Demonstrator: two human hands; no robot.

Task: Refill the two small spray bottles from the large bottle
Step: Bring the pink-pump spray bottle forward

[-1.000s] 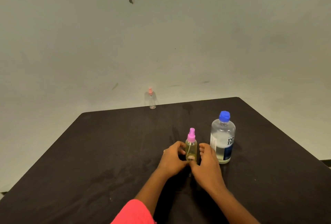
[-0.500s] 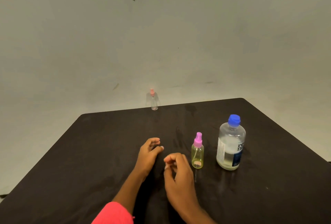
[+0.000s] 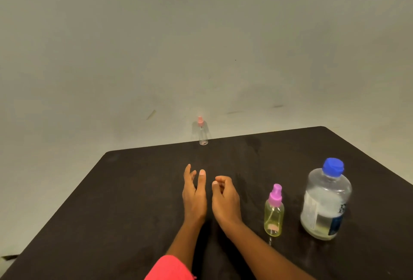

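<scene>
Fetching the clear spray bottle from the far edge of the table looks to be the step in hand, since neither small bottle is opened yet. The next move calls for a long forward reach and a light grip round its narrow body, which looks easy to topple.

Counted from largest:
- One pale wall, with the one dark table set against it.
- One large bottle, blue cap on and partly filled, upright at the near right.
- Two bare hands hovering side by side over the table's middle, both empty. The left hand has its fingers stretched forward, and the right hand has its fingers loosely curled round nothing.
- Two small spray bottles, both with pumps on. The yellowish spray bottle stands just left of the large bottle, and the clear one stands well apart, by the wall.
</scene>
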